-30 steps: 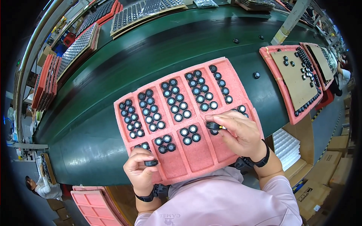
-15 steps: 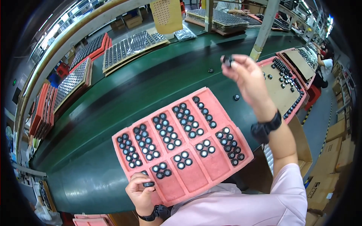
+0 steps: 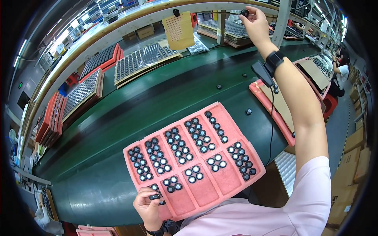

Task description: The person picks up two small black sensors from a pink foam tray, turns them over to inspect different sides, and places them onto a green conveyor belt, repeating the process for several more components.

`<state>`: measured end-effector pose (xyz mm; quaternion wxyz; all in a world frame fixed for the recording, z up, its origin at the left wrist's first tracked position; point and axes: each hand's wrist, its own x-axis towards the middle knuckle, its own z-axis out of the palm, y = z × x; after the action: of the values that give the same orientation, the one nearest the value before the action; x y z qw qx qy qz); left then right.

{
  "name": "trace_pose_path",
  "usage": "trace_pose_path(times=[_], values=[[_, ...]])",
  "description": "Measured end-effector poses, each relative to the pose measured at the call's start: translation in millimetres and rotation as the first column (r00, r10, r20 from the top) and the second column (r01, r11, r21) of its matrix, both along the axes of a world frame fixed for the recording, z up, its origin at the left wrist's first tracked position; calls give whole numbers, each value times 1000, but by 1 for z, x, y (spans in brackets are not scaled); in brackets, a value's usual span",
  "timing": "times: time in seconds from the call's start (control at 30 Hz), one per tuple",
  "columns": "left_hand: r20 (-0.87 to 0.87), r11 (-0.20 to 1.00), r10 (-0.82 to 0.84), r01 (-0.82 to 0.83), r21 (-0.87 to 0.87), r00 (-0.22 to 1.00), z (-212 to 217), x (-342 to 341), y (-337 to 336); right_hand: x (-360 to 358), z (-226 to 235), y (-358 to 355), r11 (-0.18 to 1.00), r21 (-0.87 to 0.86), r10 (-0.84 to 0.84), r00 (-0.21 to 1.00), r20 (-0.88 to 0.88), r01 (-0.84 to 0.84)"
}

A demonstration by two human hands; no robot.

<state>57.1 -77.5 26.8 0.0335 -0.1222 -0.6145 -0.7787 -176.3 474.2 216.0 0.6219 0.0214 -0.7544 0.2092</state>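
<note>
Low at the left, my left hand (image 3: 145,206) pinches a small black round part (image 3: 154,197) over the near-left compartment of a pink tray (image 3: 227,184). Several similar parts (image 3: 195,173) with pale round centres sit grouped in the tray's compartments. My right hand (image 3: 256,26) is stretched far out and raised near the overhead rail. Between its thumb and fingers is another small black round part (image 3: 245,13). The tray rests on the near side of a green belt (image 3: 98,173).
Loose black parts (image 3: 219,87) lie on the belt. Past it stand filled trays (image 3: 138,63) and a hanging yellow sheet (image 3: 178,31). A wooden-topped rail (image 3: 118,15) and a post (image 3: 282,23) cross the far side. Another pink tray (image 3: 271,114) is under my right arm.
My right hand has moved farther away and up toward the rail, still pinching its black part. My left hand stays at the tray's near-left compartment with its part. The whole view has shifted slightly.
</note>
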Motion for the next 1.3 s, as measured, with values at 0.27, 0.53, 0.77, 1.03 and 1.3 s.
trace_pose_path(times=[0.27,0.53,0.77,1.03,1.3], values=[[39,991,95,-91,-94,995,7,1,4,-29,9,7,990,-12,-143,989,-30,143],[-7,984,56,-56,-168,998,-3,-7,2,-18,5,-11,982,-165,73,987,-146,-97],[52,996,-6,10,-93,999,3,-5,10,-25,16,0,989,-141,-40,998,-40,34],[47,993,-5,11,-121,999,-1,-3,5,-23,6,17,942,-266,176,977,-125,-203],[86,995,1,7,-99,996,3,-3,10,-25,12,20,960,-208,163,978,-132,-188]])
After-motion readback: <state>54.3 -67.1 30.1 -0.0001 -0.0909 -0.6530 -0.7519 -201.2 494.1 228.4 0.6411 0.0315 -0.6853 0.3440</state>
